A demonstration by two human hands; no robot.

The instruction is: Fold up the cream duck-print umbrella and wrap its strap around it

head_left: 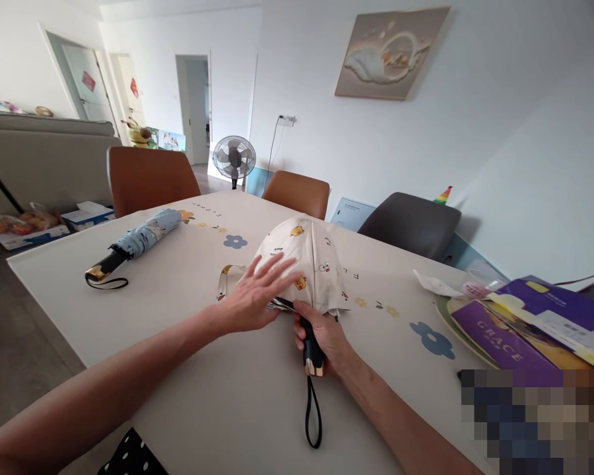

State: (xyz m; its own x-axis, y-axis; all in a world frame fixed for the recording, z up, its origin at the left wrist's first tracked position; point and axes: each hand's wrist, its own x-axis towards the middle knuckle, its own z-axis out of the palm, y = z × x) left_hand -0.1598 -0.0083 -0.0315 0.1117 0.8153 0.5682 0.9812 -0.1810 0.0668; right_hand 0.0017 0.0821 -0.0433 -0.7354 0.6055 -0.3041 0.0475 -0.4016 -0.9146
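Observation:
A cream umbrella [321, 247] with small yellow duck prints lies loosely folded on the table, its canopy pointing away from me. My right hand [321, 333] is wrapped round its black handle, which has a gold-coloured end and a black wrist loop [313, 415] hanging toward me. My left hand [257, 290] rests against the left side of the canopy with its fingers spread. Beneath and left of that hand, part of the fabric and its strap sticks out sideways. Off to the left lies a blue folded umbrella [151, 234] with a black and gold handle.
The white table [202, 396] has printed flowers. At its right edge sit purple packages [499, 336] and a clear plastic wrapper. Brown chairs [151, 178] and a dark grey chair [410, 224] stand along the far sides. A fan [234, 158] is behind them.

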